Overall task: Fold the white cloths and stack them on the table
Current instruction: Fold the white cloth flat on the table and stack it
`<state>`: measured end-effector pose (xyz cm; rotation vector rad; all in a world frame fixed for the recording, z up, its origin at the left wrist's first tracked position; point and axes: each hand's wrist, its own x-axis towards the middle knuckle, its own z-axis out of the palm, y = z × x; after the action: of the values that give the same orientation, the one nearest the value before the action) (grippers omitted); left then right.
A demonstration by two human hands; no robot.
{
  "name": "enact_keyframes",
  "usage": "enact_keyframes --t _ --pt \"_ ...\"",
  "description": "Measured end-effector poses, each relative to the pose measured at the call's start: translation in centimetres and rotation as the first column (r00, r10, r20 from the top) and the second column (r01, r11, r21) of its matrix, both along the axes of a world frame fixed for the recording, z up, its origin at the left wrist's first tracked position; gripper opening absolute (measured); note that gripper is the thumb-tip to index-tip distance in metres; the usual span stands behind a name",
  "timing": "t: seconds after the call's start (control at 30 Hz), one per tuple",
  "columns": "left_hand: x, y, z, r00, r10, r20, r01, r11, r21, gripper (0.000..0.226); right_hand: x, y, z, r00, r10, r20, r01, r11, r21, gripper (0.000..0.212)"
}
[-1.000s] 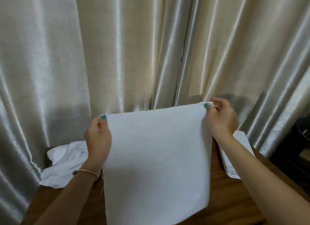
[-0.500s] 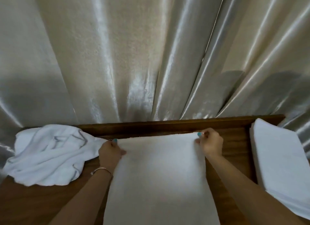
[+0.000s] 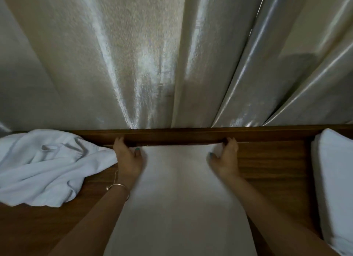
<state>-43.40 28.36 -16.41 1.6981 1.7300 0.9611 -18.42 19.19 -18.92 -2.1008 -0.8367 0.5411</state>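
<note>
Head view: flat white cloth [image 3: 179, 194], centre frame, judged light and limp; far corners are pinched by left hand [image 3: 129, 158] and right hand [image 3: 226, 160], best hold there.

Cloth [image 3: 179, 198] now flat on table [image 3: 271, 160]

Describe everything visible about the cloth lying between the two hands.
The cloth is plain white, soft and slightly fuzzy, like towelling. It lies spread flat on the brown wooden table, running from the table's raised far rim towards the camera, where it leaves the picture. The left hand and right hand hold its far corners, thumbs on top. It looks smooth and not yet folded over.
</note>
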Motion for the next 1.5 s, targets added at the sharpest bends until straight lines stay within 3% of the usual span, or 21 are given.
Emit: enact_keyframes --t 0.07,0.13,0.23,0.33,0.67,0.8,0.87,1.3,1.5 --pt "0.6 -2.4 -0.7 0.994 -0.065 -0.085 0.076 0.988 0.135 0.048 -1.9 -1.7 -0.6 0.948 0.115 0.298 -0.126 0.992 0.018 0.065" --pt "1.4 -4.8 -2.0 0.957 -0.168 -0.235 0.214 0.959 0.185 0.045 -3.8 -3.0 -1.3 0.857 0.272 0.438 -0.273 0.96 -0.062 0.057" --pt "2.8 -6.8 -3.9 0.834 -0.301 -0.464 0.298 0.951 -0.082 0.063 -5.9 -3.9 -3.1 0.728 0.471 0.497 -0.321 0.876 -0.36 0.061" --pt "2.8 -6.4 -5.6 0.69 -0.34 -0.639 0.242 0.94 -0.239 0.08 -6.2 -4.2 -4.2 0.717 0.502 0.483 -0.28 0.843 -0.459 0.063" --pt "3.6 -6.0 -5.4 0.667 -0.292 -0.686 0.151 0.954 -0.259 0.086 -4.8 -3.1 -3.7 0.663 0.544 0.514 -0.28 0.817 -0.504 0.063" --pt "2.5 -6.9 -5.4 0.604 -0.347 -0.718 0.333 0.928 -0.168 0.072 -5.4 -5.2 -3.8 0.65 0.542 0.532 -0.286 0.824 -0.49 0.063" --pt "1.5 -8.0 -6.0 0.614 -0.388 -0.688 0.388 0.907 -0.165 0.065 -5.5 -6.3 -3.8 0.664 0.536 0.52 -0.283 0.825 -0.489 0.063" --pt "-3.1 -14.4 -5.9 0.618 -0.48 -0.623 0.509 0.848 -0.148 0.059 -7.7 -15.8 -2.2 0.717 0.481 0.505 -0.128 0.803 -0.583 0.064" --pt "-6.0 -18.6 -6.2 0.615 -0.524 -0.59 0.52 0.831 -0.196 0.062 -10.3 -20.2 -1.7 0.79 0.446 0.421 -0.111 0.779 -0.617 0.065"
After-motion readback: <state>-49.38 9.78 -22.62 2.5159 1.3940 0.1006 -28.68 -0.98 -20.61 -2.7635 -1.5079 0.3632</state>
